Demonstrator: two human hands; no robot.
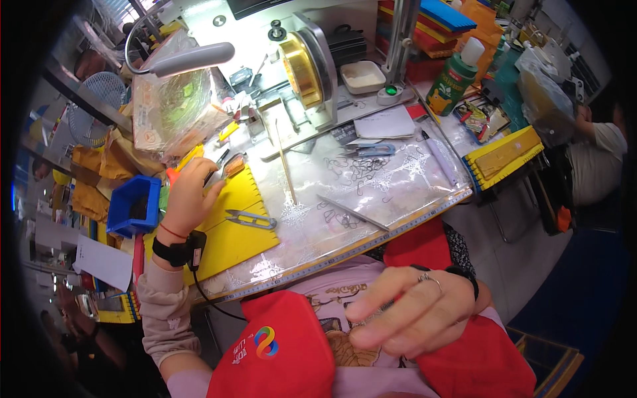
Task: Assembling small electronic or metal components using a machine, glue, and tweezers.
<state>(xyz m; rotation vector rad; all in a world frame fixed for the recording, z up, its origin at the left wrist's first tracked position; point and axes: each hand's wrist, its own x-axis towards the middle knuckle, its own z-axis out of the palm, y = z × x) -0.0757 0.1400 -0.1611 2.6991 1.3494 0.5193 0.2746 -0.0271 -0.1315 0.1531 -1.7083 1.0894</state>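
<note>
My left hand (190,199) reaches over the yellow ridged board (229,242) at the left of the bench. Its fingers are curled round something mostly hidden; a dark, silvery tip shows beyond the fingertips and a bit of orange behind the knuckles. Right beside them lies a small orange-and-clear item (234,165). Thread snips (251,219) rest on the board's right part. Above my lap, my right hand (424,312) is closed in a pinch, thumb against fingers. A small glint shows between them, too small to name. A ring sits on one finger.
A blue bin (135,205) stands left of the board. Loose dark wire loops (358,169), a pointed metal rod (353,212) and blue-handled snips (371,150) lie on the bench. Behind stand a machine with a gold wheel (302,69), a lamp (192,60) and a green bottle (454,83).
</note>
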